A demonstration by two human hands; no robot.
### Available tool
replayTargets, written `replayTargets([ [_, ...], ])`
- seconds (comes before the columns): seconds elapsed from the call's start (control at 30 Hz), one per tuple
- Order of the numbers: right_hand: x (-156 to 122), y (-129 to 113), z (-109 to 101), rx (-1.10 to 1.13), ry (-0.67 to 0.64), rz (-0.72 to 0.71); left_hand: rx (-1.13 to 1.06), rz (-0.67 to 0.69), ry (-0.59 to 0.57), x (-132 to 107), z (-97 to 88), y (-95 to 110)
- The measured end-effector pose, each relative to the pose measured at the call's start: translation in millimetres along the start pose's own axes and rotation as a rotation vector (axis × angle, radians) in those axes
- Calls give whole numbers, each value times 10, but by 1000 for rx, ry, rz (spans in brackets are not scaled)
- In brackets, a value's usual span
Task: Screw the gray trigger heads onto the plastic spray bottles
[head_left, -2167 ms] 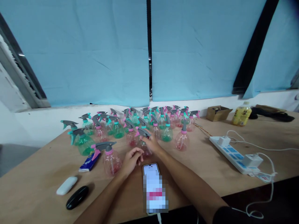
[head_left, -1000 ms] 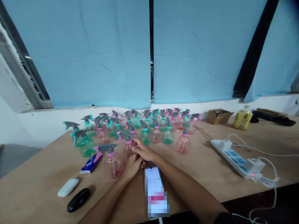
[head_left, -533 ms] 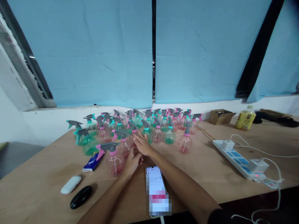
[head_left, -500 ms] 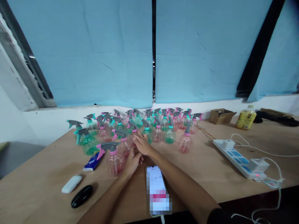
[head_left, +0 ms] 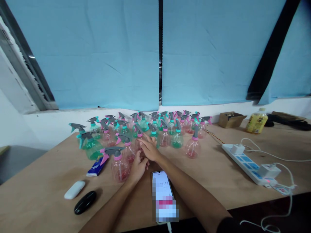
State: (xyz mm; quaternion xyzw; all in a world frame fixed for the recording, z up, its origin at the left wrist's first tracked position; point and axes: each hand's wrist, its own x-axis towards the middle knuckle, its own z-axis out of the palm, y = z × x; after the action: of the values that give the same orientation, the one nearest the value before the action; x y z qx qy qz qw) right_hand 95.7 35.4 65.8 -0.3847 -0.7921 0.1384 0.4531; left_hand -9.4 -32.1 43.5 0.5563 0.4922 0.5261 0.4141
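Note:
A pink spray bottle with a grey trigger head stands upright at the front of a large group, its body mostly hidden by my hands. Low on its near side, my left hand is curled against it. My right hand reaches across from the right, fingers around the body just under the pink collar. To the left are two more pink spray bottles, one nearer me and one behind it. A green spray bottle is just beyond my right hand.
More green and pink bottles crowd towards the wall; one pink bottle stands apart. A phone lies before me. At left are a blue packet, a white case and a black case. A power strip with cables lies right.
My hands stay on the same pink bottle. The right hand's fingers have shifted slightly, and the view has moved very little.

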Motion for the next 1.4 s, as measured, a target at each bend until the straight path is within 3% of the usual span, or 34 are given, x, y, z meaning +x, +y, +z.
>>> replayTargets([
  [0.27, 18, 67, 54, 22, 29, 17, 15, -10, -9, -5, -2, 38],
  [0.47, 40, 110, 80, -9, -43, 59, 14, -24, -7, -11, -3, 59],
  [0.87, 4, 128, -86, -38, -9, 4, 17, -20, -23, -23, -8, 81],
  [1.13, -116, 86, -176, -144, 145, -65, 44, 54, -27, -7, -36, 68],
  [1.4, -103, 228, -110, -98, 377, -47, 69, 51, -28, -14, -46, 74],
])
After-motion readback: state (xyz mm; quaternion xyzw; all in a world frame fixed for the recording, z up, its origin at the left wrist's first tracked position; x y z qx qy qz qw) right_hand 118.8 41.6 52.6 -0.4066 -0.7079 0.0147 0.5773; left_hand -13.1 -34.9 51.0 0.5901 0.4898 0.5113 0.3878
